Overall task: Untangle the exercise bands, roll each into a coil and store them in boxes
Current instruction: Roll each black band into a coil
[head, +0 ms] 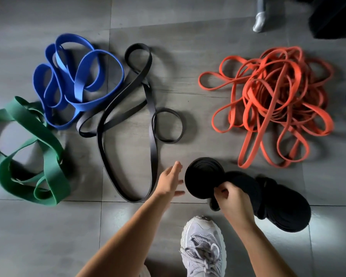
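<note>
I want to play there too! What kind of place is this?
Probably an indoor workout spot: a grey tiled floor, tangled orange bands and blue bands lying on it, and a white sneaker.

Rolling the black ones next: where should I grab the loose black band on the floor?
Pinch the loose black band at its near bend, from the right with the left hand: that end is one open curve, clear of the crossings, nearest you.

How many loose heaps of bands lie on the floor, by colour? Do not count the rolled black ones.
Blue heap: 1
Green heap: 1
Orange heap: 1
Black loose tangle: 1
Total: 4
Left out: the black coil that the right hand grips. How many bands each heap holds cannot be told.
</note>
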